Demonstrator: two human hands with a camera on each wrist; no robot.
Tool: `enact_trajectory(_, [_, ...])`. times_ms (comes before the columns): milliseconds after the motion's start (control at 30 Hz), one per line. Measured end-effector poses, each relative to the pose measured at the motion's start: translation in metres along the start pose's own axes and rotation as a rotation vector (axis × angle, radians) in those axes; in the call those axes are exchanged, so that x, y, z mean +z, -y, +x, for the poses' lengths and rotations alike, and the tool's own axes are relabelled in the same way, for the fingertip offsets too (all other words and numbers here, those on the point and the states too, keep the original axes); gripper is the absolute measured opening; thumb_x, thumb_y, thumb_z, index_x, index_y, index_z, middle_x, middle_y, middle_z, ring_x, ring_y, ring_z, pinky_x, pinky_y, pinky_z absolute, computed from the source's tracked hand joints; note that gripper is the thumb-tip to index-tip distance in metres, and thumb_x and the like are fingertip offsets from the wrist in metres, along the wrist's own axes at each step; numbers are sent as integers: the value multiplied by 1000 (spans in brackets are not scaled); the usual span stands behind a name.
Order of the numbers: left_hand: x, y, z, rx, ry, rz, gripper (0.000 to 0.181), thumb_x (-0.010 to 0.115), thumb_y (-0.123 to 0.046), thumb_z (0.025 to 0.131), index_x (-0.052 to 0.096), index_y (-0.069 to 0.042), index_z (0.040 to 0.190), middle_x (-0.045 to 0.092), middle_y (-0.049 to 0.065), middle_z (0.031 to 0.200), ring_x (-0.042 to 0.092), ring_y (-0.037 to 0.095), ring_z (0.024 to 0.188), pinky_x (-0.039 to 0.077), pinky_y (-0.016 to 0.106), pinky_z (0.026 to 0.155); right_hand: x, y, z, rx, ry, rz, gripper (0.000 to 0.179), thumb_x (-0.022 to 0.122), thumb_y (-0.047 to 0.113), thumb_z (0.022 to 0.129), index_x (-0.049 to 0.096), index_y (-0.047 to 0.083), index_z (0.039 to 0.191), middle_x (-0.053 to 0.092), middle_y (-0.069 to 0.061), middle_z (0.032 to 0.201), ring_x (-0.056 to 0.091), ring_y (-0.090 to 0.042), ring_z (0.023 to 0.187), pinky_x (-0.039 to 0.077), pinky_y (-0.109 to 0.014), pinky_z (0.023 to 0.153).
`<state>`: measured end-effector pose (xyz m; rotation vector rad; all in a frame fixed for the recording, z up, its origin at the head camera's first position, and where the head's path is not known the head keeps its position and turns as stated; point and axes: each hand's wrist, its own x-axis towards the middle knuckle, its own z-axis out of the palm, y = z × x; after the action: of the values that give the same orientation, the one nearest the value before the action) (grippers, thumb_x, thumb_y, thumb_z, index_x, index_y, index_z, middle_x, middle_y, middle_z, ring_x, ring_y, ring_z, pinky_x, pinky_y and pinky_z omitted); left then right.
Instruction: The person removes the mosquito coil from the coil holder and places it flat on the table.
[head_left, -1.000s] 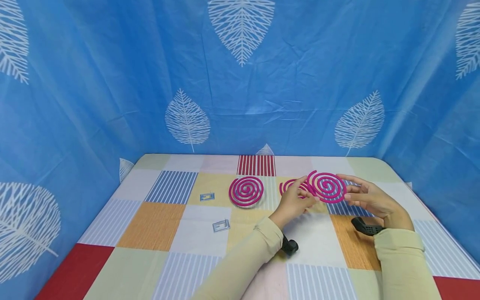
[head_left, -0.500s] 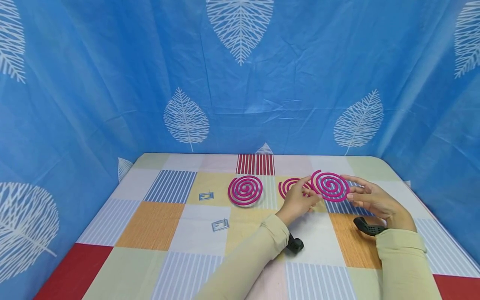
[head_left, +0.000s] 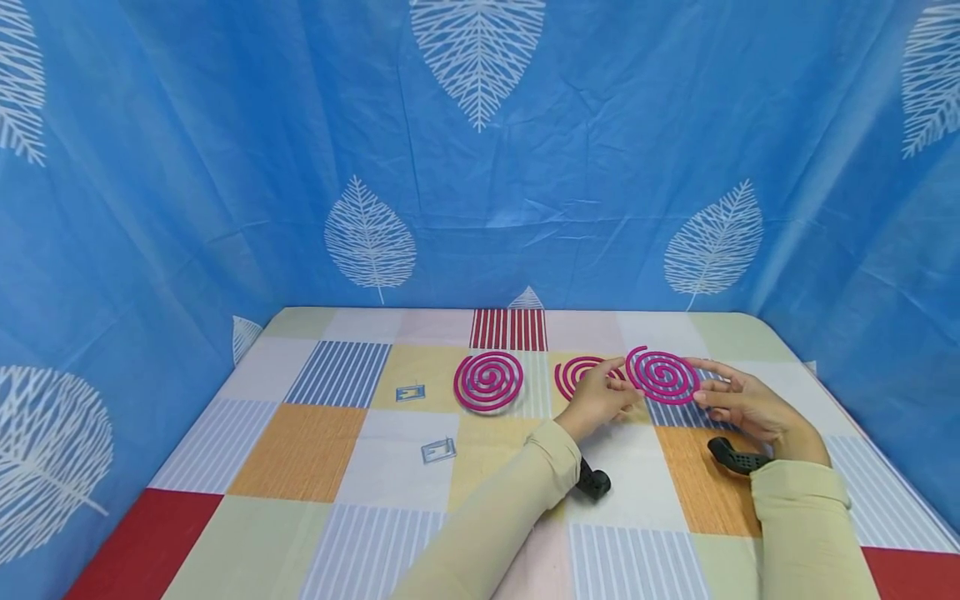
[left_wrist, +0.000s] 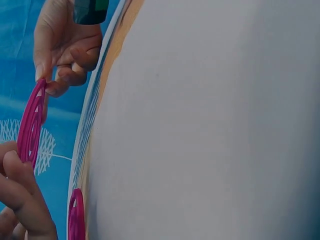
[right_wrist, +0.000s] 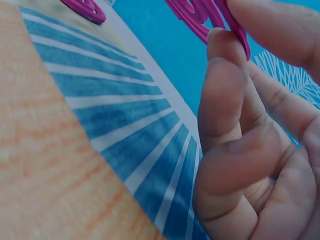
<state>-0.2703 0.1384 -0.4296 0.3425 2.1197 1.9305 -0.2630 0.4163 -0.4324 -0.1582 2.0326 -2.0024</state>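
Observation:
Both my hands hold a magenta mosquito coil above the right part of the table. My left hand pinches its left edge. My right hand grips the opposite edge between thumb and fingers, which the right wrist view shows close up. Seen nearly edge-on in the left wrist view, the held coil spans the gap between the two hands. A second magenta coil lies on the table, partly hidden behind my left hand. Farther left is a third coil, fully visible.
Two small flat metal pieces with cut-out centres, probably coil stands, lie on the left: one metal piece farther back, another metal piece nearer. A patchwork cloth covers the table. Blue leaf-print curtains enclose its back and sides.
Both hands have shifted slightly right with the coil. The coil has also dropped a little and lies somewhat flatter. The things on the table stay where they were.

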Motion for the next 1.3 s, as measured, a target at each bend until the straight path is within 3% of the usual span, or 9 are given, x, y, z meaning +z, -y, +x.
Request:
enact_trajectory(200, [2,1,5,-69,49,-48,67,74,4,98,51,-8,161,68,-4,93,62,10,68,46,18,55,0,-3,1,64,-58,-83,50,71,4,104,73,52,115,74,6,97,62,-9,80,52,-24,64])
enact_trajectory(433, [3,3,10,-144,92,-115,65,72,4,100,50,-5,161,63,-5,88,56,9,64,36,15,50,-2,-8,0,60,-74,-106,48,69,3,105,72,51,115,72,5,94,51,-10,69,45,-23,60])
enact_trajectory(633, [4,3,9,-201,93,-80,61,71,-1,103,52,-6,160,66,-5,87,52,6,59,30,17,49,-4,-8,0,107,-117,-139,42,72,8,104,69,47,119,71,6,95,51,-10,69,47,-22,61])
enact_trajectory(833, [3,2,9,-223,93,-17,51,65,-7,108,55,-5,157,72,-1,92,49,6,60,29,18,50,-3,-7,-1,119,-124,-149,40,73,9,105,66,37,132,70,6,95,53,-8,71,49,-21,62])
enact_trajectory(1000, [2,5,12,-225,117,-34,45,61,-8,110,57,-2,154,68,1,87,50,5,60,30,17,50,-1,-6,0,123,-136,-141,42,73,10,105,62,26,142,69,6,89,57,-8,73,49,-20,62])
enact_trajectory(1167, [2,6,13,-225,133,-43,46,60,-9,111,55,1,155,72,1,97,52,3,60,31,16,52,1,-5,2,130,-151,-156,64,69,9,107,38,-2,162,67,6,85,58,-7,74,50,-20,61])
enact_trajectory(1300, [1,6,12,-238,135,-42,50,62,-9,109,52,1,157,71,2,87,44,4,55,29,18,51,2,-4,3,135,-181,-191,73,66,11,108,25,-9,165,64,6,85,58,-6,72,52,-19,61])
